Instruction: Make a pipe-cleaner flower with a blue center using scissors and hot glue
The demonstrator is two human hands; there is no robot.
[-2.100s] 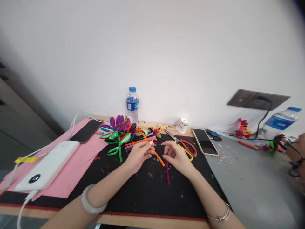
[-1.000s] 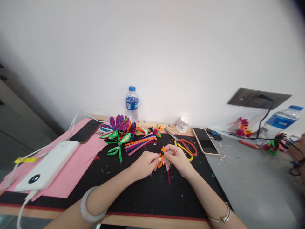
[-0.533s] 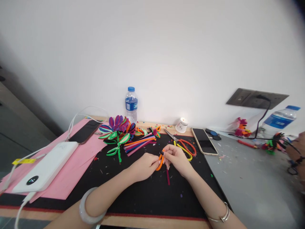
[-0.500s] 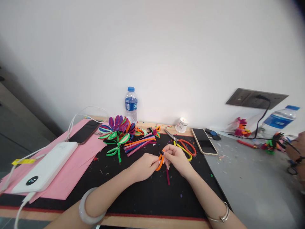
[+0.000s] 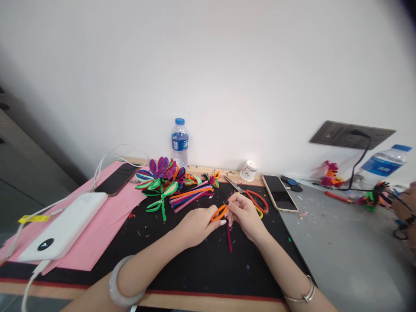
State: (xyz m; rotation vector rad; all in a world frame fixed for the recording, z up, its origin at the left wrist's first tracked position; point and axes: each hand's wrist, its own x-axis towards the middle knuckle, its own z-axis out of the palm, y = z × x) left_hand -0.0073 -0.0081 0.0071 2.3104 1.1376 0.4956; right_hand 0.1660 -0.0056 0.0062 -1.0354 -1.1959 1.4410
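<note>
Between my two hands is an orange pipe cleaner (image 5: 219, 213) bent into a narrow loop. My left hand (image 5: 199, 225) pinches its left side between thumb and fingers. The fingertips of my right hand (image 5: 244, 215) close on the loop's other end, where a small dark bit shows. Below my right fingers a magenta pipe cleaner (image 5: 229, 240) points down over the black mat (image 5: 195, 273); whether the hand holds it is hidden. Just behind my right hand lie scissors (image 5: 255, 200) with red and yellow handles. A bundle of coloured pipe cleaners (image 5: 191, 197) lies behind my left hand.
Pipe-cleaner flowers (image 5: 160, 186) lie at the left back, before a water bottle (image 5: 180, 143). A power bank (image 5: 65, 227) and a dark phone (image 5: 117, 179) rest on pink paper (image 5: 94, 247). A paper cup (image 5: 248, 170) and another phone (image 5: 280, 193) are behind right. Another person's hand (image 5: 406, 206) is far right.
The orange loop has swung from hanging down to lying more level, and its opening is wider. My right hand has shifted slightly right and up; my left thumb is now extended beneath the loop.
</note>
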